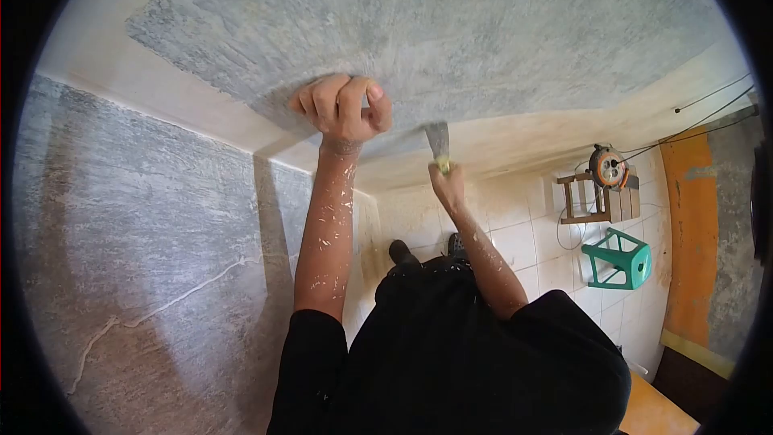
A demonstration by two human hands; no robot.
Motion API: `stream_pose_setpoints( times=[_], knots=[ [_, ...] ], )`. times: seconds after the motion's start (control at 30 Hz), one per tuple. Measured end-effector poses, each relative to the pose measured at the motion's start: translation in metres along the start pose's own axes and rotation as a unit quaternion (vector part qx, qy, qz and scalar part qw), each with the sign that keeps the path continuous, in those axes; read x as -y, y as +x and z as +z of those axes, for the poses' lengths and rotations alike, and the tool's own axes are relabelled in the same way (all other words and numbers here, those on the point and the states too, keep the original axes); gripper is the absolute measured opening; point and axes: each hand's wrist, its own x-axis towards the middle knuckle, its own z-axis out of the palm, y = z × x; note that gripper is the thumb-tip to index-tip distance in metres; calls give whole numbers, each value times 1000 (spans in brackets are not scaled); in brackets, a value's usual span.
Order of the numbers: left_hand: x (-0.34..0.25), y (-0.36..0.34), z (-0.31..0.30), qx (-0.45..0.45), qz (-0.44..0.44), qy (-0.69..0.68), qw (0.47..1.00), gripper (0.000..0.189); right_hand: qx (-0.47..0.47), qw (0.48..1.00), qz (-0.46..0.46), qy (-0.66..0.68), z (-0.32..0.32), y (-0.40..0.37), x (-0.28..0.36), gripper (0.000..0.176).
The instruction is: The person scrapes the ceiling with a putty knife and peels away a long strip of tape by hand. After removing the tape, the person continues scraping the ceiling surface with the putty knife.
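Note:
My right hand (448, 184) grips a scraper (437, 138) by its yellowish handle, with the broad metal blade pointing up at the wall. The blade is near the lower edge of a rough grey patch (483, 40), where the pale wall surface (564, 133) begins. Higher and to the left, my left hand (342, 105) rests curled into a loose fist against the grey patch, with nothing showing in its fingers. White flakes speckle both forearms.
On the left stands another grey wall (161, 217) with a pale crack line. To the right, an orange cable reel (608, 169) sits on a wooden stool (600, 201), beside a green plastic stool (618, 262). Cables run to the upper right. White tiles (515, 246) cover the floor.

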Motion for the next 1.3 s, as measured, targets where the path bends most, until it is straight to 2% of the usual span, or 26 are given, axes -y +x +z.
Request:
stream_pose_setpoints(
  times=[0.07, 0.17, 0.2, 0.33, 0.47, 0.57, 0.6, 0.8, 0.9, 0.93, 1.03, 1.07, 1.17, 1.3],
  knots=[
    [0, -1, 2, 1, 3, 1, 1000, 11, -1, 1000, 5, 25, 4, 7, 19, 31],
    [4, 2, 6, -13, 5, -1, 1000, 11, -39, 996, -35, -68, 22, -4, -70, 30],
    [2, 3, 7, -20, 1, 1, 1000, 12, -25, 999, -1, -36, 22, -3, -74, 30],
    [0, 2, 3, -11, -7, 11, 1000, 12, -15, 1000, -14, 13, 4, 7, 17, 33],
    [0, 6, 8, -26, -4, -2, 1000, 13, -37, 998, 9, -59, 23, -4, -72, 34],
    [-2, 1, 3, -21, -9, 3, 1000, 14, -26, 998, 52, -11, 23, -4, -78, 33],
    [-2, 2, 3, -20, -8, 1, 1000, 14, -15, 998, 63, -5, 15, -5, -52, 32],
    [0, 4, 6, -20, -5, -2, 1000, 13, -41, 999, 27, 0, 13, -6, -51, 33],
    [0, -1, 4, -10, -11, 4, 1000, 13, -42, 998, -39, -12, -1, 12, 38, 35],
    [1, -1, 3, -6, -9, 6, 1000, 13, -38, 999, -15, 23, -2, 9, 55, 37],
    [0, 1, 3, -8, -1, -7, 1000, 13, -34, 997, -13, -71, 23, -4, -59, 35],
    [1, 2, 4, -9, 0, -6, 1000, 12, -43, 997, -7, -59, 27, -10, -85, 35],
    [-1, -2, -2, 1, -4, -3, 1000, 12, -26, 997, 64, -28, 14, -1, -46, 34],
    [0, 2, 1, -2, -3, -6, 1000, 12, -32, 998, 55, -28, 12, -8, -65, 33]
  ],
)
